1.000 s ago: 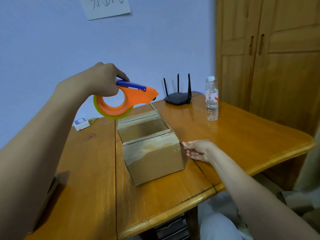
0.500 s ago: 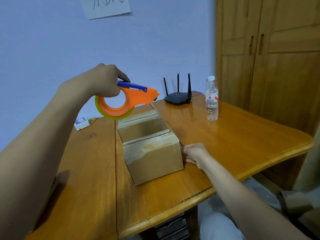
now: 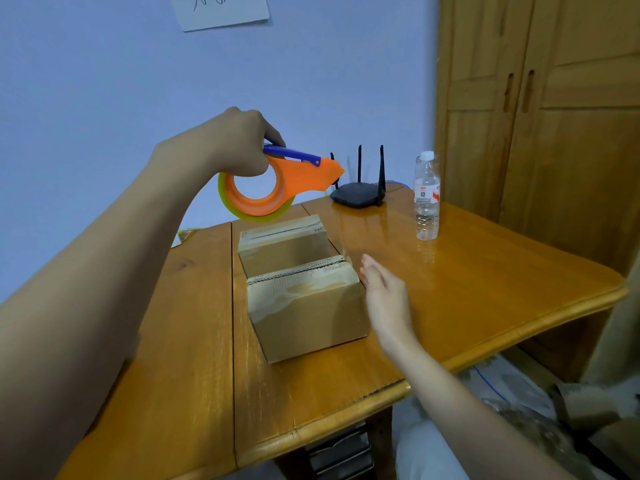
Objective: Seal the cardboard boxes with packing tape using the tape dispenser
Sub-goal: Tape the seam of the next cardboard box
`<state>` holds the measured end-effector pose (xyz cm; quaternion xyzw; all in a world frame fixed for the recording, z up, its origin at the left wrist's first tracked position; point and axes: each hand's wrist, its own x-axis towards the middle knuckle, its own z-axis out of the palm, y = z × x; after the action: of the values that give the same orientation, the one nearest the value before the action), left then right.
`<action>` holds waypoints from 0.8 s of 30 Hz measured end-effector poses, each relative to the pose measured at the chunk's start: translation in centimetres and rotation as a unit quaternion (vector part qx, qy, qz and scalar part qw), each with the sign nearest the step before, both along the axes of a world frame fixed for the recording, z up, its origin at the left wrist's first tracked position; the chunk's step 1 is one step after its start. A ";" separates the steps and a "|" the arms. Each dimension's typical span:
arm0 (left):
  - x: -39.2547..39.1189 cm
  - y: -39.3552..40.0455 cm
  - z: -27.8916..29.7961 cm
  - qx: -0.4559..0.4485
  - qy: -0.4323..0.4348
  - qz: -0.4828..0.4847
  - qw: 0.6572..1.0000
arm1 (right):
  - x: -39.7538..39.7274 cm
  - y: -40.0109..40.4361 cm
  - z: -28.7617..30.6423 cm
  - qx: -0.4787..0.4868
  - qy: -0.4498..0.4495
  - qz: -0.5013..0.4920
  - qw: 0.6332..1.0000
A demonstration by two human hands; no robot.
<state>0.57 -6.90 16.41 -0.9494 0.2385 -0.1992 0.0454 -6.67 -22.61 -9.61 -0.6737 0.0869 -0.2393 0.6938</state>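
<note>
A brown cardboard box (image 3: 304,306) stands on the wooden table (image 3: 467,289), its top open between two raised end flaps. My left hand (image 3: 235,143) grips the orange tape dispenser (image 3: 280,185) with its blue lever, holding it in the air above the box's far end. A yellowish tape roll sits in the dispenser. My right hand (image 3: 384,296) is beside the box's right wall, fingers straight and slightly blurred, holding nothing.
A black router (image 3: 360,194) with three antennas and a clear water bottle (image 3: 427,199) stand at the table's far side. A small white object (image 3: 177,239) lies at the far left edge. A wooden wardrobe (image 3: 554,116) fills the right; a paper note (image 3: 221,10) hangs on the blue wall.
My right hand has lifted from the table at the box's lower right corner and risen along the box's right side with straightened fingers. The dispenser has stayed nearly in place.
</note>
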 end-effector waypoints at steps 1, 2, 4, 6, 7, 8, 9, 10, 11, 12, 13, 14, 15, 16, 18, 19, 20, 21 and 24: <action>0.0 -0.3 0.0 -0.001 0.002 -0.002 1.000 | -0.5 0.4 -0.2 -0.027 -0.003 0.029 0.999; -0.1 -0.5 0.0 -0.002 0.005 -0.004 1.000 | -0.7 0.7 -0.4 -0.044 -0.008 0.053 0.998; -0.2 -1.0 -0.1 0.002 0.009 -0.006 1.000 | -0.7 0.9 -1.0 -0.055 -0.013 0.075 0.996; -0.4 -1.3 -0.1 0.006 0.010 -0.008 1.000 | -0.4 0.8 -1.3 -0.062 -0.010 0.067 0.996; -0.6 -1.5 -0.1 0.007 0.009 -0.009 1.000 | -0.3 0.8 -1.5 -0.065 -0.008 0.061 0.996; -0.7 -1.6 -0.1 0.008 0.009 -0.009 1.000 | -0.2 0.8 -1.6 -0.066 -0.006 0.058 0.996; -0.8 -1.6 0.0 0.008 0.008 -0.008 1.000 | -0.1 0.9 -1.7 -0.066 -0.007 0.055 0.996; -0.8 -1.7 0.0 0.007 0.009 -0.008 1.000 | -0.1 1.0 -1.7 -0.063 -0.008 0.053 0.997; -0.9 -1.7 0.1 0.007 0.010 -0.008 1.000 | 0.0 1.0 -1.8 -0.060 -0.007 0.050 0.997; -0.9 -1.8 0.1 0.008 0.011 -0.009 1.000 | 0.0 1.0 -1.9 -0.056 -0.006 0.046 0.997; -1.0 -1.9 0.1 0.009 0.011 -0.010 1.000 | 0.0 1.0 -1.9 -0.053 -0.007 0.045 0.998; -1.0 -2.0 0.1 0.010 0.010 -0.012 1.000 | -0.1 0.9 -2.0 -0.048 -0.010 0.046 0.998; -1.1 -2.1 0.1 0.010 0.009 -0.014 1.000 | -0.1 0.8 -2.1 -0.041 -0.015 0.051 0.998; -1.1 -2.2 0.1 0.009 0.008 -0.015 1.000 | -0.2 0.7 -2.1 -0.035 -0.021 0.056 0.998; -1.1 -2.3 0.2 0.007 0.007 -0.016 1.000 | -0.5 0.6 -2.3 -0.037 -0.020 0.060 0.997; -1.2 -2.3 0.3 0.007 0.007 -0.017 1.000 | -0.5 0.6 -2.5 -0.046 -0.013 0.061 0.997; -1.2 -2.3 0.3 0.007 0.006 -0.018 1.000 | -0.6 0.7 -2.7 -0.059 -0.009 0.062 0.996; -1.2 -2.3 0.3 0.007 0.007 -0.020 1.000 | -0.6 0.8 -2.8 -0.069 -0.008 0.064 0.996; -1.3 -2.4 0.2 0.011 0.008 -0.020 1.000 | -0.3 0.6 -2.9 -0.065 -0.015 0.060 0.996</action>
<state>-0.72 -9.25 16.57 -0.9455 0.2598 -0.1897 0.0496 -7.00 -22.05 -12.51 -0.7176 0.0204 -0.2122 0.6630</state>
